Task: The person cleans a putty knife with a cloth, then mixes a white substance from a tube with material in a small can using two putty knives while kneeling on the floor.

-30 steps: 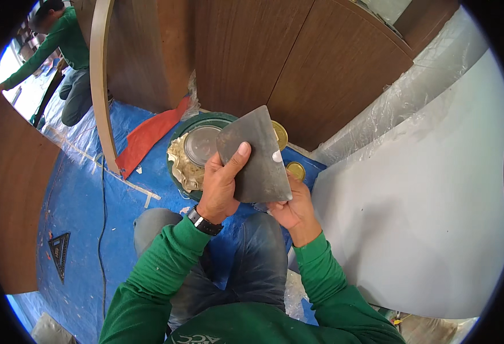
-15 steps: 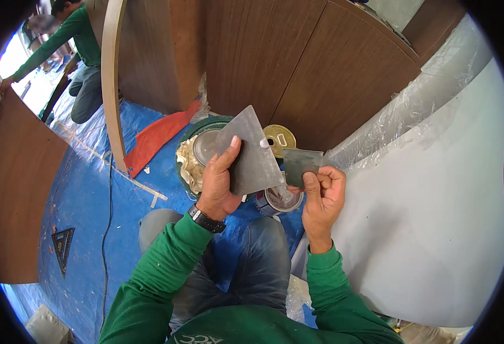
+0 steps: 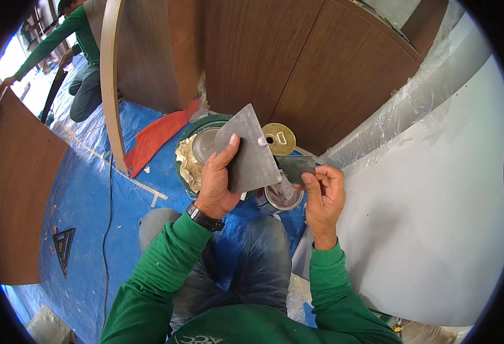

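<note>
My left hand (image 3: 214,183) grips a flat grey metal plate (image 3: 247,157), thumb on its face and the plate tilted. A small pale dab of putty (image 3: 262,141) sits on the plate's right edge. Between the thumb and fingers of my right hand (image 3: 325,198) is a small dark scraper blade (image 3: 300,166), its left end close against the plate's edge; whether they touch I cannot tell. Just below both lies an open tin (image 3: 284,199) with greyish paste in it. A yellowish tin lid (image 3: 279,139) is behind them.
Left of the plate stands a green bucket (image 3: 178,148) topped by a pale crumpled cloth (image 3: 189,166) and a round tin (image 3: 205,144). Brown wood panels (image 3: 252,51) rise ahead, a white panel (image 3: 424,218) at right. A black square (image 3: 63,249) and cable lie left; a co-worker (image 3: 85,57) kneels beyond.
My right hand has tilted the scraper blade flatter and lowered it slightly beside the plate. My left hand and the plate have barely moved.
</note>
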{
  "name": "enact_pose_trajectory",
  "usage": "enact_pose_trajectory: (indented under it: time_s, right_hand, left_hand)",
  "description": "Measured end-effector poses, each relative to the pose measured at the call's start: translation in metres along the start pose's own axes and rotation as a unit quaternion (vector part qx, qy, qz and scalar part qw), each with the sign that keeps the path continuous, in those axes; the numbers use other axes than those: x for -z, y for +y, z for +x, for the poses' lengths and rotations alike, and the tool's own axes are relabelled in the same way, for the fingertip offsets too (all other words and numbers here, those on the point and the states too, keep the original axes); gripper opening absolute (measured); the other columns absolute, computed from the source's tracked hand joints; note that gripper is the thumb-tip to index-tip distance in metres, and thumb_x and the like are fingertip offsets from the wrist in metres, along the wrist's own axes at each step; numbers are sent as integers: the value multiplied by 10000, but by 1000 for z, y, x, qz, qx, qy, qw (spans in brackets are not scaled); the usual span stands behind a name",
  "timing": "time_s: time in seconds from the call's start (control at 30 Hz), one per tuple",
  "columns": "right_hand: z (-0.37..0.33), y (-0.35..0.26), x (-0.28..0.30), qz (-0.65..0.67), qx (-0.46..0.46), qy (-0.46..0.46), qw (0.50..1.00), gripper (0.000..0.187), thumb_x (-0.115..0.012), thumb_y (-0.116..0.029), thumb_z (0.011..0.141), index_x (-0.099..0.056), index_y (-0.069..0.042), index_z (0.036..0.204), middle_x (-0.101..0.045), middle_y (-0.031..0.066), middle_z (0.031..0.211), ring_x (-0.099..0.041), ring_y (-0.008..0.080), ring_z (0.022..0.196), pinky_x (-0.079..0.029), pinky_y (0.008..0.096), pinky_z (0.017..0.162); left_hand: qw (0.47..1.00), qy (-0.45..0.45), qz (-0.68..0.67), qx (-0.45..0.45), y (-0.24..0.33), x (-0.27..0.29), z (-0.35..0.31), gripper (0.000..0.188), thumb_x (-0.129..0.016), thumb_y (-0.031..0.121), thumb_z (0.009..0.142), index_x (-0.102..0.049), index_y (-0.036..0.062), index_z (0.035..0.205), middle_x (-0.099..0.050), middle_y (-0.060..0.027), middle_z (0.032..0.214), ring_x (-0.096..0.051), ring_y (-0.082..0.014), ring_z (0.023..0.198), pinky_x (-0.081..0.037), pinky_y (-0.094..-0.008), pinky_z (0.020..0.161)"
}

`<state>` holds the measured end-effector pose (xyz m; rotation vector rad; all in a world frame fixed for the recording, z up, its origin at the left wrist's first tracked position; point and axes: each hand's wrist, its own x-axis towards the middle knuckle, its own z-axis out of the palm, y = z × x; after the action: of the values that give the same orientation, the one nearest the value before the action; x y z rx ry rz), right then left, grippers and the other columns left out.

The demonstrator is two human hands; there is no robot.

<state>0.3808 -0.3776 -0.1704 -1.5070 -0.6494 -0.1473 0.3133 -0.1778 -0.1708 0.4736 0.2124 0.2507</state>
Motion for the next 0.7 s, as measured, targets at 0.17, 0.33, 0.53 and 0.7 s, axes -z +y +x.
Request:
enact_pose_trajectory:
  time_s: [0.17, 0.33, 0.53, 0.7]
  right_hand:
    - [0, -2, 5, -68, 48, -6, 997, 189, -708, -7, 935, -579, 10, 1073, -697, 100, 886, -688, 144, 761, -560, 266, 687]
    - [7, -2, 7, -169, 143, -27, 975, 155, -739, 12, 881, -651, -5, 1007, -698, 107, 841, -703, 205, 733, -545, 295, 658]
    - [16, -4, 11, -296, 232, -92, 922, 146, -733, -4, 862, -678, -25, 996, -713, 110, 841, -697, 258, 735, -543, 330, 654]
    - [10, 6, 12, -220, 51, -36, 974, 105, -683, -41, 921, -696, -20, 1023, -708, 103, 875, -673, 182, 734, -529, 298, 674]
  left_hand:
    - [999, 4, 37, 0, 0, -5, -1, 331, -605, 303, 1024, -589, 72, 1261, -694, -86, 1121, -704, -229, 1025, -588, -409, 905]
    - [997, 19, 72, 6, 2, -12, -5, 281, -606, 255, 1023, -606, 63, 1228, -704, -76, 1095, -715, -205, 980, -605, -390, 857]
    - [995, 10, 90, 36, -1, -13, -6, 296, -619, 247, 1014, -611, 47, 1232, -705, -89, 1104, -715, -206, 965, -607, -393, 842]
    - [996, 62, 54, -22, 19, -4, 0, 316, -660, 255, 988, -635, 28, 1206, -709, -89, 1092, -706, -220, 961, -588, -410, 854]
